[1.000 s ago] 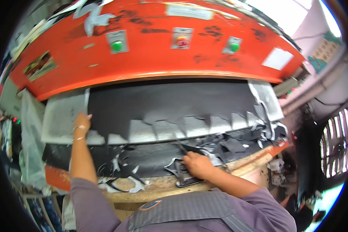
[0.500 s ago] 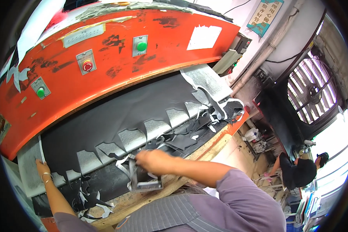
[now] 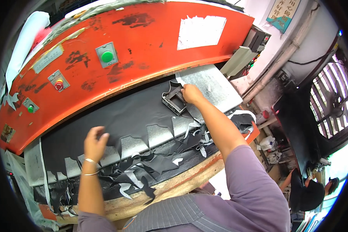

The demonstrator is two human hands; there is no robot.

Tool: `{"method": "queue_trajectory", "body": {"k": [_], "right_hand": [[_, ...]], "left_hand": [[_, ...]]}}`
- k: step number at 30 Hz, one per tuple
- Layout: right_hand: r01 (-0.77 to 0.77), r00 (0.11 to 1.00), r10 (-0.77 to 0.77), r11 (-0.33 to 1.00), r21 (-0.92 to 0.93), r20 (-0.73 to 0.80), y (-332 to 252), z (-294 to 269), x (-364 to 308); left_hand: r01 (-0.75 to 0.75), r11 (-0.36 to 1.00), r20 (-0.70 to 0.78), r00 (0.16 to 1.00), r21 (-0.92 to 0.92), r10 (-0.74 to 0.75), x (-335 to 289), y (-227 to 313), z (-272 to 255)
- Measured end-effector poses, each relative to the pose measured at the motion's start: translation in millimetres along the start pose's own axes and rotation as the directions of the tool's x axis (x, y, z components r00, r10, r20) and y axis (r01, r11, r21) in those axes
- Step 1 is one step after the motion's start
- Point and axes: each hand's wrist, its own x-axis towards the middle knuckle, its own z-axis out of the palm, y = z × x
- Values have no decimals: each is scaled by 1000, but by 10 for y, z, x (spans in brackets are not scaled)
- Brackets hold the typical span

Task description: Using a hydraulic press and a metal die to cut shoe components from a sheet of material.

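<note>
We take the black sheet (image 3: 123,112) as the landmark for all places. The change we notice first is in the metal frame (image 3: 171,95): half a second ago it was in front of the sheet's near edge, by the scraps, and now it is over the sheet's right end, toward the far side. For the work this means that the frame and the sheet are now together. We cannot tell if the frame rests fully flat.

Our right hand (image 3: 191,94) is grasping the frame by its right side. Our left hand (image 3: 94,144) no longer touches the sheet's left edge; it is over the sheet's left part, fingers apart, released, with nothing seen in it. Whether it touches the surface, we cannot tell.

About containers we must be careful. The frame has an opening in the middle, and through it we see only dark material. To the left of the sheet hangs clear plastic (image 3: 27,193), maybe a bag; its content is not readable. Well to the right of the sheet is a white object (image 3: 267,143), too blurred to say if it holds something.
</note>
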Motion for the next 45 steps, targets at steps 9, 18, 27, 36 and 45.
{"method": "queue_trajectory", "body": {"k": [9,18,27,36,45], "right_hand": [[86,996,-89,989,117,22,-115,27,-170],[319,947,-312,907,276,-73,170,68,-833],[426,903,-406,891,156,-144,131,5,-904],[548,836,-531,809,211,-138,98,-75,-975],[513,858,-500,818,260,-119,46,-160,-967]], "left_hand": [[3,997,264,964,-82,18,201,1032,1452],[-97,995,156,984,36,90,218,1074,1842],[-155,981,107,984,115,143,108,1075,1748],[-149,977,91,987,153,136,-3,1105,1606],[-84,993,117,990,88,74,-117,1089,1555]]}}
